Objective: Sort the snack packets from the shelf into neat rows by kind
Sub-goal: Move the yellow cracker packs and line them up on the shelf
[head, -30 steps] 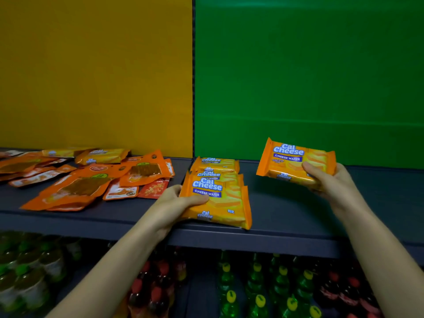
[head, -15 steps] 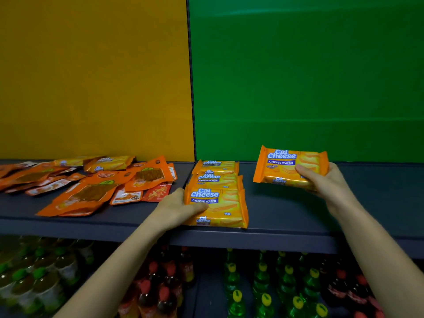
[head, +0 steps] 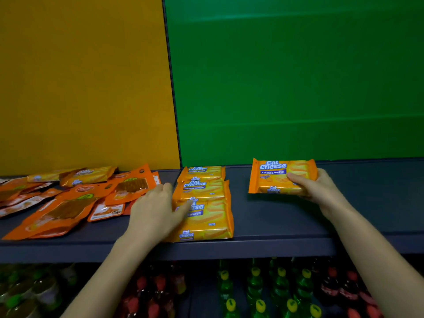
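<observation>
On shelf (head: 275, 216), wafer packet row (head: 206, 188)

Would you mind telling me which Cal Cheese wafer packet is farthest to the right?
The packet gripped by the right hand; it is alone, apart from the overlapping row that the left hand touches.

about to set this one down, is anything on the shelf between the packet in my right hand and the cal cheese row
Nothing visible: only bare shelf lies between the packet in the right hand and the Cal Cheese row.
</observation>
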Tool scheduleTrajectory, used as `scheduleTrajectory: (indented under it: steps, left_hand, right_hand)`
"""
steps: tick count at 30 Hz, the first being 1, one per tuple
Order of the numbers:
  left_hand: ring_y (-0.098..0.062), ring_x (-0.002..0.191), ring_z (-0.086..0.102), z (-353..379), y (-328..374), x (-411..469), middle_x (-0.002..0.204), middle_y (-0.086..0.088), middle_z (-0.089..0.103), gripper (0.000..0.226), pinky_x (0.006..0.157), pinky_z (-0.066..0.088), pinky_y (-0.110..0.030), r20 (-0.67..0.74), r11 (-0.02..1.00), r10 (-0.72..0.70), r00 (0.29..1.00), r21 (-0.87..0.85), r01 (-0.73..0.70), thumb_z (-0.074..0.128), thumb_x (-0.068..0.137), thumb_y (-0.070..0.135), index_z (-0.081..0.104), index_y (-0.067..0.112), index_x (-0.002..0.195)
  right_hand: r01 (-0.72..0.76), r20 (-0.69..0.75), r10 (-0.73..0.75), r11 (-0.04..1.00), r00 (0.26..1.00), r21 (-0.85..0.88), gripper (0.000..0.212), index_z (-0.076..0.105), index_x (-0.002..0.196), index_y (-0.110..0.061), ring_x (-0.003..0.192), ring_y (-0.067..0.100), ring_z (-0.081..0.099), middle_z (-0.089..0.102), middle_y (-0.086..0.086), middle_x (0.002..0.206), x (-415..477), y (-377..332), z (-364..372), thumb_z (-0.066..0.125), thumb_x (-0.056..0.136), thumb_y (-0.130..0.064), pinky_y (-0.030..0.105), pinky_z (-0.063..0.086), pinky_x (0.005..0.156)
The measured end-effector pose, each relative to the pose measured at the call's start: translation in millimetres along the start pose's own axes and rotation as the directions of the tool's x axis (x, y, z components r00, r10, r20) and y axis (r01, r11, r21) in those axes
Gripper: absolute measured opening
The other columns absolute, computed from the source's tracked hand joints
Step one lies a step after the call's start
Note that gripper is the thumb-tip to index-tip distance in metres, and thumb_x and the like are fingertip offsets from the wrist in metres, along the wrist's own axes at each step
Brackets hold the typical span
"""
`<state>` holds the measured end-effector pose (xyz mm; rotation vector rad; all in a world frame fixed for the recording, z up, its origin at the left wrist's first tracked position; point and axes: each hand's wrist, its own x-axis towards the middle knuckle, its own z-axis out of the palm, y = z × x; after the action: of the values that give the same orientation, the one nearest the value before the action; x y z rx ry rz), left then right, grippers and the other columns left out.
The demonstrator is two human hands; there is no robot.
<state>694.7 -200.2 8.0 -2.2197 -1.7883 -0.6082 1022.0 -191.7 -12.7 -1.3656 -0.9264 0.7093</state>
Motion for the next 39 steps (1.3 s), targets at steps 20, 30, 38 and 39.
scheduleTrajectory:
  steps: [20,30,38,39]
  left_hand:
    - [-0.022,0.113,0.054,34,163,84,0.122,0.002,0.058,0.041,0.090,0.043,-0.033,0.054,0.881,0.459,0.887,0.101,-0.462,0.038,0.093,0.049,0.047,0.021,0.121]
    - [-0.022,0.115,0.053,35,157,71,0.124,0.001,0.057,0.046,0.089,0.045,-0.034,0.208,0.925,0.270,0.940,0.215,-0.313,0.038,0.092,0.053,0.045,0.022,0.125]
    - [-0.020,0.115,0.053,25,130,48,0.125,0.001,0.057,0.046,0.088,0.044,-0.033,0.149,0.961,0.169,0.974,0.196,-0.196,0.040,0.091,0.053,0.046,0.023,0.126]
    - [-0.020,0.115,0.053,23,130,49,0.125,0.001,0.057,0.045,0.087,0.044,-0.033,0.131,0.962,0.166,0.977,0.196,-0.190,0.040,0.091,0.053,0.047,0.024,0.125]
  right_hand:
    - [-0.068,0.055,0.109,0.866,0.992,-0.495,0.073,0.036,0.136,0.000,0.127,0.032,0.044,0.044,0.017,0.140,126,17,-31,0.065,0.081,-0.040,0.036,0.039,0.103]
    - [0.176,0.222,-0.014,0.658,0.975,-0.733,0.064,0.044,0.125,0.001,0.122,0.036,0.048,0.052,0.020,0.132,126,23,13,0.050,0.088,-0.051,0.036,0.041,0.095]
    - [0.215,0.215,-0.070,0.587,0.974,-0.780,0.063,0.043,0.125,0.004,0.122,0.039,0.048,0.052,0.022,0.130,109,21,18,0.047,0.090,-0.049,0.039,0.042,0.094]
    - [0.213,0.209,-0.072,0.569,0.975,-0.795,0.065,0.043,0.126,0.004,0.122,0.039,0.048,0.051,0.022,0.131,111,19,12,0.045,0.090,-0.051,0.039,0.042,0.094]
